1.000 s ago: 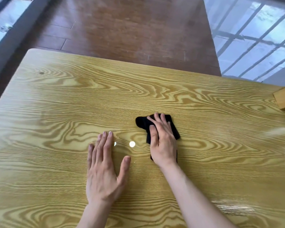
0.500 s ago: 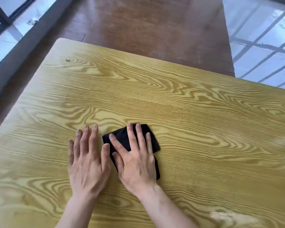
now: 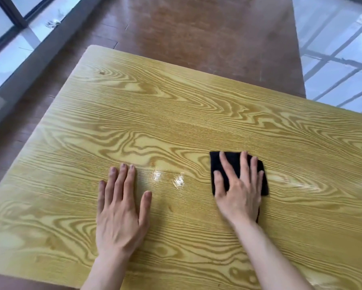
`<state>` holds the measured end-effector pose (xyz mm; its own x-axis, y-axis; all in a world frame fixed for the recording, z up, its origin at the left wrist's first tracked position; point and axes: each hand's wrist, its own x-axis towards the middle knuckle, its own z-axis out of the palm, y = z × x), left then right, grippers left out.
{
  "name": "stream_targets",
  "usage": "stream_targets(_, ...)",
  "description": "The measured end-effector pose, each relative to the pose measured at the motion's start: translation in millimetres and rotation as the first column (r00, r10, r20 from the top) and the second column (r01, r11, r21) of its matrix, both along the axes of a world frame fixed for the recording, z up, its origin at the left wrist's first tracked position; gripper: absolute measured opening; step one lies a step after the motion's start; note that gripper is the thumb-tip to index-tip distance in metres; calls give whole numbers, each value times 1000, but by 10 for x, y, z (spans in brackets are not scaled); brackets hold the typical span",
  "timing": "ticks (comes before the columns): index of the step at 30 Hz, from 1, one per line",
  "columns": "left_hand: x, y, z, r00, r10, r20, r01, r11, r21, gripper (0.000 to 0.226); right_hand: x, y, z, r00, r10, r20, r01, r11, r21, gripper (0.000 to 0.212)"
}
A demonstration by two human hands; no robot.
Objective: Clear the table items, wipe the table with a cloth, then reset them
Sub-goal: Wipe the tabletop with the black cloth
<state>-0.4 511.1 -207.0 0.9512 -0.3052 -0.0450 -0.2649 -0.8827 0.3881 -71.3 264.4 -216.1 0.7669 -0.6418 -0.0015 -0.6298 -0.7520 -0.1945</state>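
Note:
A black cloth [image 3: 215,164] lies flat on the yellow wood-grain table [image 3: 175,114], right of centre. My right hand [image 3: 238,189] presses down on it with fingers spread, covering most of it. My left hand [image 3: 121,206] rests palm-down on the bare tabletop to the left, fingers apart, holding nothing. A small wet sheen [image 3: 169,178] glints on the table between the two hands.
Brown wooden floor [image 3: 207,34] lies beyond the table's far edge. A dark window frame [image 3: 29,59] runs along the left, and bright glass panels [image 3: 339,59] stand at the right. The table's left edge and rounded far-left corner are in view.
My right hand has slid the cloth to the right, away from my left hand, which it was next to half a second ago. The left hand stays flat on the table.

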Motion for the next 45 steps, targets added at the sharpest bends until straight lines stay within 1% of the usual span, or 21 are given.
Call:
stream_targets(2,2,5,-9,1000,-2,-2,2,1000,-2,71,253,97,9,998,-58,1,58,998,8,56)
stream_targets(3,0,10,-7,1000,-1,1,1,1000,-3,71,380,201,18,999,-42,1,42,999,7,57)
stream_targets(6,5,11,-17,1000,3,7,-3,1000,1,71,696,650,69,991,134,7,-134,991,14,56)
stream_targets(8,16,13,-36,1000,11,9,-11,1000,11,69,805,975,80,959,281,16,-282,959,25,56)
stream_targets(10,20,9,-53,1000,10,11,-10,1000,26,68,816,1164,74,927,375,17,-375,927,30,54)
stream_targets(14,14,-6,-45,999,37,6,-37,999,38,67,694,1181,57,909,416,25,-416,909,19,52)
stream_targets(19,4,-10,-13,994,105,-9,-104,994,23,66,273,1154,57,913,408,26,-408,913,20,52)
stream_targets(21,1,0,-9,993,116,-12,-115,993,25,66,62,1020,58,923,385,5,-385,923,10,53)
stream_targets(23,-2,6,-8,993,116,-13,-116,993,30,67,-90,774,43,948,318,-27,-318,948,7,53)
stream_targets(27,5,2,-10,995,101,-13,-101,994,40,67,-142,178,18,995,74,-68,-76,997,-31,55)
stream_targets(29,12,-1,-24,994,104,-8,-104,993,49,66,-33,105,15,996,-41,-80,38,999,-31,56)
stream_targets(31,8,-10,-30,994,106,-5,-106,993,46,65,122,246,20,991,-118,-70,116,993,-29,57)
stream_targets(32,9,-12,-31,994,108,-2,-107,993,44,65,219,383,38,992,-107,-61,106,994,-27,57)
stream_targets(33,11,-11,-39,994,108,0,-108,993,44,64,312,552,60,997,-59,-51,58,998,-23,56)
stream_targets(35,19,-1,-53,994,109,3,-109,993,43,63,436,935,91,993,117,-31,-117,993,-18,54)
stream_targets(37,18,0,-54,993,117,10,-117,993,21,62,459,1249,84,958,288,-3,-288,958,7,53)
stream_targets(39,13,-6,-43,992,124,-1,-124,992,5,62,418,1355,61,923,384,6,-384,923,24,51)
stream_targets(42,13,-14,-28,992,126,2,-126,992,13,64,297,1233,44,911,413,21,-413,910,20,50)
stream_targets(45,8,-18,-24,992,124,5,-124,992,32,65,125,1039,47,936,353,17,-353,935,21,51)
